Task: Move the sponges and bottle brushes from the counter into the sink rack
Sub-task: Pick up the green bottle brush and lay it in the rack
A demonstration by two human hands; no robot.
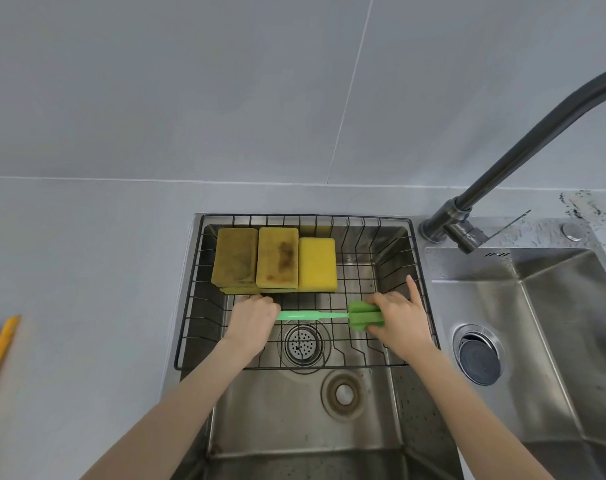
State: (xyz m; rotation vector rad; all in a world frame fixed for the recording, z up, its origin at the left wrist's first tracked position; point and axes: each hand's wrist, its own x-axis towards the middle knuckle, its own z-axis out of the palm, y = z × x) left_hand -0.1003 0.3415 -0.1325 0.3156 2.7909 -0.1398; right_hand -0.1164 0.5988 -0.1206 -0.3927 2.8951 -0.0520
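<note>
1. Both hands hold the green bottle brush [315, 315] low inside the sink rack [420, 268]: the left hand [251, 318] is closed round the handle end, the right hand [397, 318] wraps the foam head, its forefinger lifted free.
2. Just beyond the grip, the sponges [275, 259] fill the rack's far side. Judging by this, the brush should go down level on the bare wires beneath the hands, parallel to the sponges.
3. Let go only once both ends rest on wire.
4. An orange handle [0, 344] lies on the counter, well left of the grip; probably next.
</note>
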